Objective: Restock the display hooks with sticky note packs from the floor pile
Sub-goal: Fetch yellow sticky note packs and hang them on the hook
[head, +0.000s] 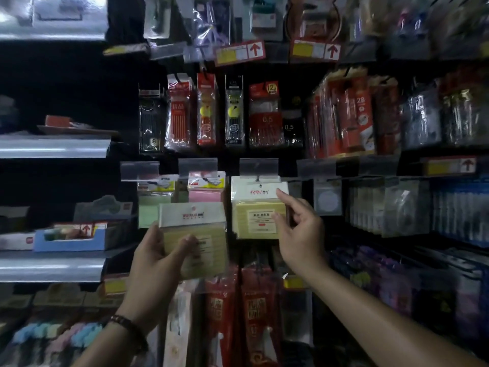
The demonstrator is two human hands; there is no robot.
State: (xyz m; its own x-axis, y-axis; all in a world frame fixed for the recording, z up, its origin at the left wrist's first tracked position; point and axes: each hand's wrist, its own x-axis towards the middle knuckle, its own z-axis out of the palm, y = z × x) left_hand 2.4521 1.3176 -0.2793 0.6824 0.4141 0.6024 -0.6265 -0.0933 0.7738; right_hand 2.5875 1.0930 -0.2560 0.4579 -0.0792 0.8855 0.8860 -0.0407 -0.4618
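Low in the centre, the left hand (158, 250) grips a stack (195, 234) of yellow packs, thumb across the front and fingers behind. Just to its right, the right hand (301, 229) pinches the right edge of the hung packs (258, 207) on the middle hook (256, 178). The hook's tip is hidden behind their headers. A blind thread could miss the hole and drop a pack, or tug the hung ones off.

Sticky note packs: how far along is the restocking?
Done: yellow packs hang on the middle hook. In hand: the left hand grips a stack of packs, while the right hand pinches the hung ones. Left: hanging that stack; the floor pile is out of view.
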